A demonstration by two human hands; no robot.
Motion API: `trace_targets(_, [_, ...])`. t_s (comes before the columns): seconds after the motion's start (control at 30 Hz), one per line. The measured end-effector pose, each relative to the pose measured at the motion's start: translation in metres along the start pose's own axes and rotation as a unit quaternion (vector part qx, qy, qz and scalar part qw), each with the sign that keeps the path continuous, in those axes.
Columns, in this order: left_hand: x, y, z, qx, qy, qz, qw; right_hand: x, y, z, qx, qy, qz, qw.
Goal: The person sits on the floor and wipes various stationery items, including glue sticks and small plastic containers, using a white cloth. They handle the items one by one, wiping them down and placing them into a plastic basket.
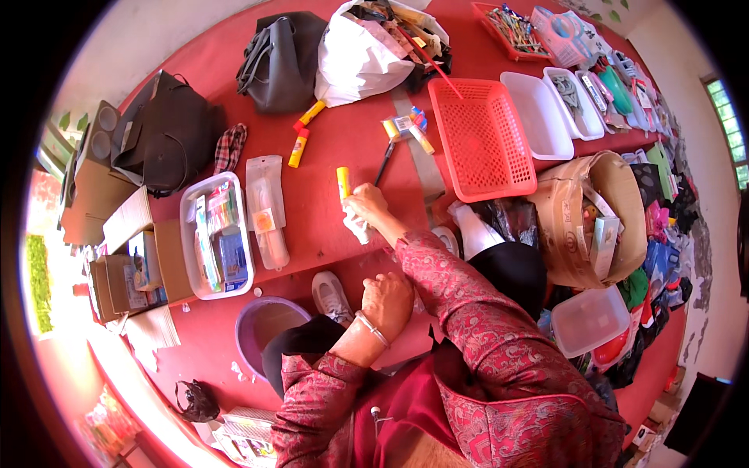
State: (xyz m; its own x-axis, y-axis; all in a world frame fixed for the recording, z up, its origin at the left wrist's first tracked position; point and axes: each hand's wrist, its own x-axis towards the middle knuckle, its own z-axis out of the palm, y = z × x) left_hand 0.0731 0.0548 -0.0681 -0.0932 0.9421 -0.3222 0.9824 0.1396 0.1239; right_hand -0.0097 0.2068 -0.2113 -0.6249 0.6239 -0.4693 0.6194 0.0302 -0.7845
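Note:
On the red surface in front of me, my right hand [368,203] is closed on a crumpled white cloth [356,228], which hangs below the fingers. Just beside its fingertips stands a yellow glue stick [342,181]; whether they touch it, I cannot tell. My left hand [388,303] is curled up nearer my body, above my lap, and the inside of its grip is hidden. Farther off lie two red-and-yellow glue sticks [297,148]. Right of them is a black pen-like tool [384,163], close to several small yellow and blue pieces [403,126].
A red perforated basket [438,125] and white trays [511,101] stand at the right, above a cardboard box [558,226]. At left are a white bin of stationery [187,242], a clear pouch [264,175] and dark bags [168,132]. A purple bucket [248,320] stands below.

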Motion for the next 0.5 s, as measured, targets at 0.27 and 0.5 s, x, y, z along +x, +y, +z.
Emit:
trace_targets(0.27, [-0.002,0.001,-0.005,-0.038,-0.050,-0.028,0.998,-0.010,0.005,0.005,0.316,-0.123,0.004,0.941])
trace_targets(0.5, [-0.007,0.000,0.000,-0.014,-0.003,-0.037,0.999,-0.002,-0.013,-0.007,0.321,-0.293,-0.018,0.900])
